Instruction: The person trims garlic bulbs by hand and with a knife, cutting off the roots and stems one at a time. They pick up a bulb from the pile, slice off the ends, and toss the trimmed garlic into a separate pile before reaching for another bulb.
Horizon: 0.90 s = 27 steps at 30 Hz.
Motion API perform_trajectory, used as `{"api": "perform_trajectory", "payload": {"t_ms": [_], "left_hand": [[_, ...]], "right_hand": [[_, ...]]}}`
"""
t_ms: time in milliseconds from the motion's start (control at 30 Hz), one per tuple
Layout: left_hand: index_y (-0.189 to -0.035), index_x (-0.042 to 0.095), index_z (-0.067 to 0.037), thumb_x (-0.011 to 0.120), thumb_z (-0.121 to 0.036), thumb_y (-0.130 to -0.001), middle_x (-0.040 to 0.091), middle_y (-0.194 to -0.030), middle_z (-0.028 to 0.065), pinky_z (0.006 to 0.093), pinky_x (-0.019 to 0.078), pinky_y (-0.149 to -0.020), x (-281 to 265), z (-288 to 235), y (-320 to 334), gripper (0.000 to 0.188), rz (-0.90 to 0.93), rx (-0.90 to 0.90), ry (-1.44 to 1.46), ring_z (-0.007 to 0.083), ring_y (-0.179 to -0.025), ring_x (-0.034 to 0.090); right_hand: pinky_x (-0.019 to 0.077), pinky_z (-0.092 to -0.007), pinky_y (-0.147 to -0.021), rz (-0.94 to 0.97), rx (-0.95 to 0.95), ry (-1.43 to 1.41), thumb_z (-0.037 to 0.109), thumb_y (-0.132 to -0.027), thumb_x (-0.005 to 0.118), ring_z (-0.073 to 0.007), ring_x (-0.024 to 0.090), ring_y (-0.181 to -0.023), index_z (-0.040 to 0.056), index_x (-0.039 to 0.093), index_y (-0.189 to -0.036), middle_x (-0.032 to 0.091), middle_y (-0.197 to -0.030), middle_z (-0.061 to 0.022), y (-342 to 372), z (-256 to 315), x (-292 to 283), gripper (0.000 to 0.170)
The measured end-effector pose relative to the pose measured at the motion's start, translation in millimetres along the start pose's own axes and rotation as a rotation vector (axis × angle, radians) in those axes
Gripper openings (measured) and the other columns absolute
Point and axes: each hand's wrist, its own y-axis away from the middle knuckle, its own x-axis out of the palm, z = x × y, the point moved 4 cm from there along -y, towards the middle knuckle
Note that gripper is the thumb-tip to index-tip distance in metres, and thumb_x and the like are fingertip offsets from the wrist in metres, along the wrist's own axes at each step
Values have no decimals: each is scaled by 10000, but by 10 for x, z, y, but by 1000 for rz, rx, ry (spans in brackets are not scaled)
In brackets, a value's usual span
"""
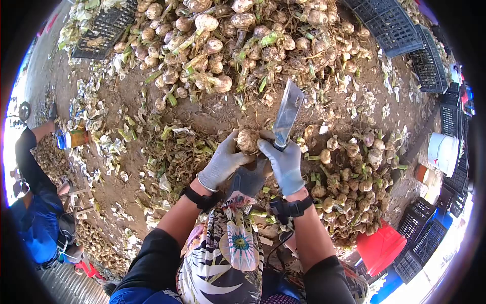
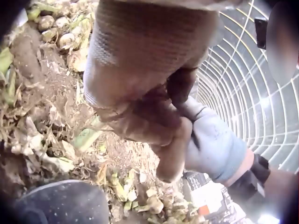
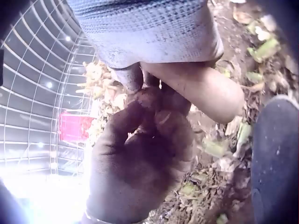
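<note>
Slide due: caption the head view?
Left hand holds a bulb, right hand grips a knife, more bulbs heaped ahead.

Two gloved hands, one knife (image 1: 289, 114), one held garlic bulb (image 1: 247, 141).
The hands count one left hand (image 1: 223, 163) and one right hand (image 1: 283, 166), with two black wrist straps, one on the left wrist (image 1: 201, 198) and one on the right (image 1: 292, 206); around them are one large garlic heap (image 1: 228, 43), one smaller heap (image 1: 349, 182), their overlapping bulbs too many to count, one white bucket (image 1: 443, 153), one red bucket (image 1: 379, 245), at least five black crates (image 1: 387, 28) and one other person (image 1: 40, 218) at the left edge.
</note>
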Motion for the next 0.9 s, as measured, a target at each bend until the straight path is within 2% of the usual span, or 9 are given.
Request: {"api": "perform_trajectory", "payload": {"t_ms": [100, 167, 200, 367, 500, 633, 733, 833, 900], "left_hand": [[-1428, 423, -22, 758, -82, -821, 620, -1191, 35, 270, 500, -901, 10, -62, -2, 696, 37, -9, -79, 120, -1041, 596], [-1436, 414, -32, 794, -171, -831, 627, -1194, 41, 283, 521, -897, -41, 7, -9, 728, 112, 47, -202, 119, -1035, 609], [-1436, 414, -32, 794, -171, -831, 627, -1194, 41, 283, 521, -897, -73, 127, -7, 728, 116, 41, -199, 119, -1035, 609], [-1542, 193, -20, 821, -148, -818, 570, -1332, 98, 361, 495, -1019, -241, 449, 30, 967, 98, 79, 99, 196, -1183, 579], [-1513, 268, -9, 824, -146, -814, 564, -1342, 97, 378, 493, -1026, -219, 335, 74, 904, 131, 82, 225, 191, -1197, 568], [-1428, 399, -27, 818, -172, -819, 585, -1310, 94, 374, 520, -960, -74, 41, 207, 753, 165, 128, -77, 179, -1136, 597], [-1279, 558, -68, 805, -206, -820, 626, -1241, 52, 372, 531, -891, 224, -438, 379, 539, 292, 100, -294, 197, -1069, 627], [-1143, 637, -109, 804, -218, -739, 652, -1102, 61, 395, 534, -831, 111, 132, 214, 451, 258, -208, -33, 252, -943, 650], [-1075, 648, -104, 788, -216, -677, 630, -1039, 95, 419, 527, -830, 277, -212, 162, 436, 178, 317, -1076, 300, -918, 640]], "right_hand": [[477, -253, -571, -3, -216, 209, 165, -825, 777, -81, 602, -637, 34, 705, -1084, 691, -818, 9, 72, 122, -102, 300], [519, -340, -598, -29, -636, 1136, 197, -775, 773, -205, 666, -676, 104, 688, -1019, 672, -826, -17, 218, 285, -87, 275], [528, -411, -619, 62, -535, 1245, 199, -746, 727, -284, 666, -738, 149, 652, -955, 633, -830, -47, 278, 336, -46, 227], [505, -397, -651, 11, -652, 1292, 180, -716, 708, -298, 651, -708, 127, 650, -965, 634, -813, -71, 312, 324, -29, 262], [512, -399, -628, 40, -619, 1255, 148, -729, 674, -291, 651, -692, 135, 644, -938, 632, -810, -60, 283, 266, -37, 212], [535, -407, -640, 10, -653, 1168, 126, -790, 623, -297, 680, -733, 140, 656, -962, 682, -868, -84, 330, 238, -37, 176], [559, -419, -699, 9, 91, 1375, 196, -890, 588, -328, 710, -814, 124, 697, -1053, 727, -889, -134, 11, -94, -526, 208], [554, -405, -690, -107, -60, 961, 304, -830, 686, -325, 702, -751, 131, 723, -998, 720, -834, -148, 114, -303, -713, 244], [547, -414, -684, -21, -59, 761, 335, -798, 721, -322, 695, -738, 133, 722, -974, 715, -811, -127, 140, -302, -572, 268]]}}
